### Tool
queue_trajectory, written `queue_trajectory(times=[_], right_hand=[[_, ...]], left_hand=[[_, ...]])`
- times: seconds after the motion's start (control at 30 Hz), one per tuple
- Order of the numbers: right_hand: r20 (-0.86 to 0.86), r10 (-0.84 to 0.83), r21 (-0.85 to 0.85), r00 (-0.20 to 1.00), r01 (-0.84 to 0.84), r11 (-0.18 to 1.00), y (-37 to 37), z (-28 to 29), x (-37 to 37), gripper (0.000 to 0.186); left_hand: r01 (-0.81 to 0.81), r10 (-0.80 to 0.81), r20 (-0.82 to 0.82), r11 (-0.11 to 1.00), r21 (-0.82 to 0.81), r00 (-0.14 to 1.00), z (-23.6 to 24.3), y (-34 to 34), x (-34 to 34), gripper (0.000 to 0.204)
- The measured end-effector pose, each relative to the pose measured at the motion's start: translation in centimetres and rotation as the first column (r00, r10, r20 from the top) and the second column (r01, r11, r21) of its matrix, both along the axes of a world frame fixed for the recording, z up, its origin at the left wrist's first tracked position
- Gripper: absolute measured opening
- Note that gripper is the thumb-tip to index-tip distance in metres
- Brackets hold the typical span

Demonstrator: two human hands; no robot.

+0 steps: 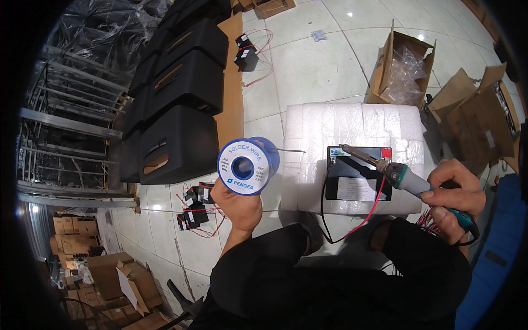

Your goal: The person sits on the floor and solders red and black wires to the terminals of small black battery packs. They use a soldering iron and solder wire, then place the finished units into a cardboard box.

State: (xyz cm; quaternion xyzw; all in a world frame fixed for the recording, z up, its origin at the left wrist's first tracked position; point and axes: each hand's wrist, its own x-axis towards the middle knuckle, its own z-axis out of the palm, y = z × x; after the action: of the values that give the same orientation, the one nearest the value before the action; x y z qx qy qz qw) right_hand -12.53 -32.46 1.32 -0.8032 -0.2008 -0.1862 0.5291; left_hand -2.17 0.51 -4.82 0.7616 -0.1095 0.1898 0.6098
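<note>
My left hand (239,212) grips a blue spool of solder wire (245,151) with a white label; a length of solder sticks out rightward from it. My right hand (451,203) is closed on a grey and teal soldering iron (412,182), whose metal tip sits over the top left terminal of a black battery (355,170); whether it touches I cannot tell. The battery lies on a white wrapped foam block (302,126) in front of me. A black lead runs from its left side, and a red lead (372,212) from its right side curves down over the block's near edge.
Black cases (179,143) line a wooden board at left, beside a metal rack (71,132). Small wired batteries lie at left (193,215) and farther back (246,58). Open cartons stand at right (401,66), (467,121) and lower left (124,280); my dark-clothed legs (253,269) are below.
</note>
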Motion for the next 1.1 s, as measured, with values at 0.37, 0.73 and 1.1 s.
queue_trajectory(times=[0.37, 0.73, 1.1], right_hand=[[0.007, -0.146, 0.391, 0.989, 0.131, 0.911, -1.6, -2.6, -1.7, 0.038], [-0.164, -0.485, 0.605, 0.859, 0.476, 0.638, -9.1, -7.5, -7.6, 0.048], [-0.312, -0.679, 0.605, 0.665, 0.690, 0.397, -13.2, -9.3, -14.5, 0.050]], left_hand=[[-0.104, 0.060, -0.131, 0.925, -0.366, 0.990, -2.5, 2.3, 2.8, 0.028], [-0.558, 0.402, -0.677, 0.830, -0.016, 0.616, -26.9, 15.2, -0.5, 0.018], [-0.651, 0.633, -0.660, 0.706, 0.278, 0.405, -33.1, 17.4, -4.4, 0.042]])
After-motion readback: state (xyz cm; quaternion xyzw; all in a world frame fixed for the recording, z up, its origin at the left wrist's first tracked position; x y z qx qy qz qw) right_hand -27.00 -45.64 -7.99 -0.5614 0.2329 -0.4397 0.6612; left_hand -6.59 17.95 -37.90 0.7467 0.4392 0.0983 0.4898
